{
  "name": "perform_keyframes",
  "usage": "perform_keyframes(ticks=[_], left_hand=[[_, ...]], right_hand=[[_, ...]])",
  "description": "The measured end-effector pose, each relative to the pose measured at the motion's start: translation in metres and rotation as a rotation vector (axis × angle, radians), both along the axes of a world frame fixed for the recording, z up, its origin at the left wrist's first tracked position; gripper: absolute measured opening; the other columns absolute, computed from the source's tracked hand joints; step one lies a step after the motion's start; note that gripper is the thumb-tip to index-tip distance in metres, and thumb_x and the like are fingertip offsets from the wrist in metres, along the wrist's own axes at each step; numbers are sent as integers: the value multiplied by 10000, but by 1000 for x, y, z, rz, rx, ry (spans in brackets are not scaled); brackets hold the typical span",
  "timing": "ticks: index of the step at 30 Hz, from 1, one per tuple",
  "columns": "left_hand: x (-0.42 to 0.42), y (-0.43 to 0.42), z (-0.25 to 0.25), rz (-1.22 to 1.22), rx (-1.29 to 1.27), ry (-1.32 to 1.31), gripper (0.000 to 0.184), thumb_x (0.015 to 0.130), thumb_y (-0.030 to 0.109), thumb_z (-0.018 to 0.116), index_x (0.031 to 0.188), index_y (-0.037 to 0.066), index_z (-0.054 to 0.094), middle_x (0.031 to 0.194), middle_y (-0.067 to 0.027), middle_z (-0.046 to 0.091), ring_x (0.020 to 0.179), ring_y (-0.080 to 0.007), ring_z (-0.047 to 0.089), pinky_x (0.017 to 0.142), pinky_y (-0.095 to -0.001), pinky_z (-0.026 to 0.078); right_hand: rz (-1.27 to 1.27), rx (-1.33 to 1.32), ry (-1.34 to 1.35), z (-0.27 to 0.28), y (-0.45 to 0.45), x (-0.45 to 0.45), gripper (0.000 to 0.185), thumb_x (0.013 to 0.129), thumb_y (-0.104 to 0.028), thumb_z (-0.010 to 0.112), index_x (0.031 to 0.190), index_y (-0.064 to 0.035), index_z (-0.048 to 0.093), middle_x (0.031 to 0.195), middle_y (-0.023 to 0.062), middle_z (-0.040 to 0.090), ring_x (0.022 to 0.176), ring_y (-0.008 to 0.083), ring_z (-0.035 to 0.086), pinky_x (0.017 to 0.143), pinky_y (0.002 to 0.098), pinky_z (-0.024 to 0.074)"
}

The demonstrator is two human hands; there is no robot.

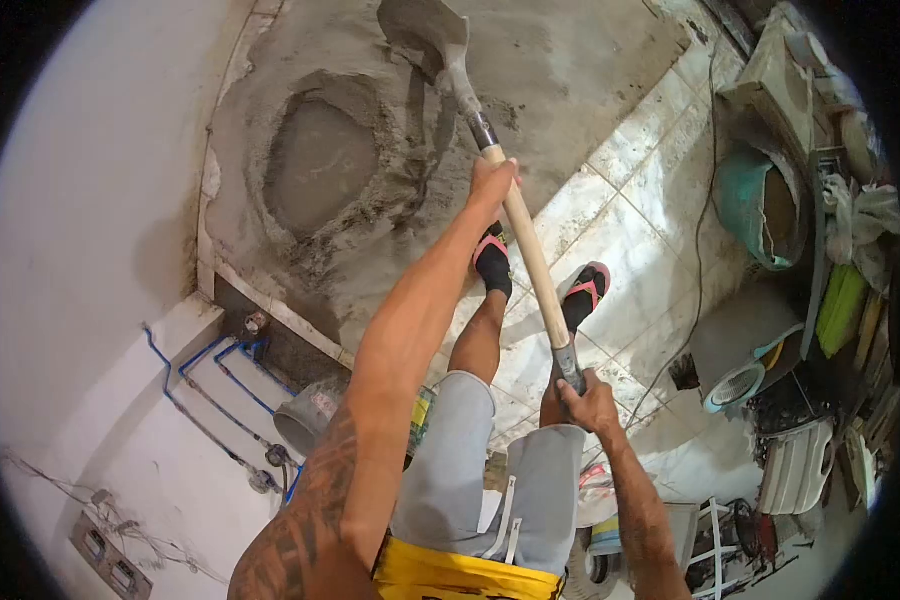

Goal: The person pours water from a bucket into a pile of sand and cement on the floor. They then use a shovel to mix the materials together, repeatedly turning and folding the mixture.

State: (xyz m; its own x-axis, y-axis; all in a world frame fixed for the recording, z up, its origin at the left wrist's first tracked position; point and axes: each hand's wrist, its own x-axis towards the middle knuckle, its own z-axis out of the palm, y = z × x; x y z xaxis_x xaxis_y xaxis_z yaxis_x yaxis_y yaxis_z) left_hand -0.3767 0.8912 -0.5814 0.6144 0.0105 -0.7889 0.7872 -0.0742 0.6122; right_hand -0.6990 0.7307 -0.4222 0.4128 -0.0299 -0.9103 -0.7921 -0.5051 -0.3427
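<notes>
Shovel slants across the centre, its blade at 12 o'clock: broad, curved grey metal, mix-smeared; contact with the mortar below cannot be told. Shaft: smooth, round, pale wood, between a dark collar and a grey grip. Both hands closed on it: left hand wrapped round the wood near the collar, right hand around the grip, toward 4 o'clock. Mortar bed: grey, rough, grainy, uneven. Toward 10–11 o'clock, a crumbly raised ring encloses a wet, flat, roughly oval pool. Square, glossy floor tiles, dust-streaked, border the bed. Thin blue pipes at 8 o'clock; rounded teal bucket, grime-coated, between 2 and 3 o'clock.
</notes>
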Motion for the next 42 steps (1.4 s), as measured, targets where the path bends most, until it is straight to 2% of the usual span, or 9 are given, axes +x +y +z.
perform_keyframes(ticks=[1,3,7,15,18,25,30,36,42], left_hand=[[2,6,8,14,-15,13,225,865,163,614,933,-6,482,810,-94,568,658,-181,575,566,-337,504],[3,19,22,63,-62,4,215,857,173,616,908,13,481,791,-83,556,656,-179,570,562,-334,506],[5,39,41,144,-180,28,180,841,156,607,901,38,484,763,-69,548,630,-174,560,551,-342,510],[8,53,69,392,-249,56,114,811,118,608,813,75,503,680,-33,518,550,-160,522,531,-342,485],[10,56,83,486,-344,61,121,804,124,618,788,90,503,652,-14,505,527,-152,503,527,-344,470],[50,47,126,667,-602,59,187,830,189,639,780,153,463,594,32,453,516,-134,461,551,-323,432],[112,22,98,573,-578,-103,157,829,51,632,890,19,491,754,-63,532,592,-176,560,558,-366,499],[219,-42,1,210,-217,-150,316,843,44,601,1076,-62,417,843,-136,555,698,-210,603,636,-355,515],[280,-75,-98,260,-67,-55,358,884,92,607,1132,-121,461,917,-169,605,778,-234,635,735,-391,523]], right_hand=[[11,31,25,17,6,14,730,810,-345,659,1433,-131,343,852,311,642,847,440,650,751,459,509],[-77,43,-50,20,19,2,808,810,-269,665,1473,-110,231,948,306,641,882,428,653,773,445,511],[-24,-51,-454,18,35,-10,633,814,-288,652,1308,45,440,841,305,644,771,448,649,669,453,510],[109,-201,-159,69,25,11,426,811,-319,684,1011,22,525,749,284,630,679,451,628,594,494,502],[121,-302,-285,70,16,10,401,802,-341,701,914,-8,507,707,270,620,650,460,613,566,510,489],[195,-582,-312,66,-23,49,390,795,-350,717,901,-51,488,648,235,605,652,460,607,551,521,475],[254,-481,-485,40,-62,130,390,814,-351,703,814,-20,497,627,255,578,625,466,591,508,494,451],[314,-323,-362,-32,-106,237,456,831,-408,669,819,31,545,641,265,578,650,448,608,533,448,452],[271,-191,-209,-122,-139,311,504,818,-438,666,914,53,600,690,237,631,611,355,640,570,412,495]])
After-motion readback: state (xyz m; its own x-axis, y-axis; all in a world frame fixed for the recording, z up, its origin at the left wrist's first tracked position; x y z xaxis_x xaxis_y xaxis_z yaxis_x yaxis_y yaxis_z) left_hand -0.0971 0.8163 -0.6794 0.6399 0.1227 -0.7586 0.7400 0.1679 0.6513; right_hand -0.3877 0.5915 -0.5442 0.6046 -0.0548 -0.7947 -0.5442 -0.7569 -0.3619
